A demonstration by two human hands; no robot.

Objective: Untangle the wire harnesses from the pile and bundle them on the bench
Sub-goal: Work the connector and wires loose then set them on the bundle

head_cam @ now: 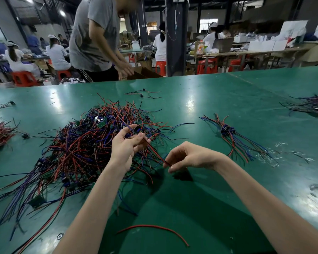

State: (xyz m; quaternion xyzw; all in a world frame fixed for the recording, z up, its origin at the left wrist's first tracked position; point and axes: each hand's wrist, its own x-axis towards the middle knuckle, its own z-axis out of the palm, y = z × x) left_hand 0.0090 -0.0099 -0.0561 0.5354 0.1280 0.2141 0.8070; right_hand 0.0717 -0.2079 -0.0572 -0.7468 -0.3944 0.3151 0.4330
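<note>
Green tabletop (218, 99) holds our pile (84, 143); left hand (126, 145) pinches a harness (155, 153) near its connector (138, 130), right hand (189, 155) its wire ends (166, 162). Light, limp, we judge: hold the connector.

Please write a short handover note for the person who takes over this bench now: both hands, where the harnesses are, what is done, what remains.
Left hand: holds one harness near its connector end, at the pile's right edge.
Right hand: pinches that harness's wire ends.
Pile: large, tangled, left of centre on the bench.
Done: a small sorted group lies to the right.
Left: free this harness, lay it with the group, then work through the pile.
One loose red wire lies near the front edge.
</note>
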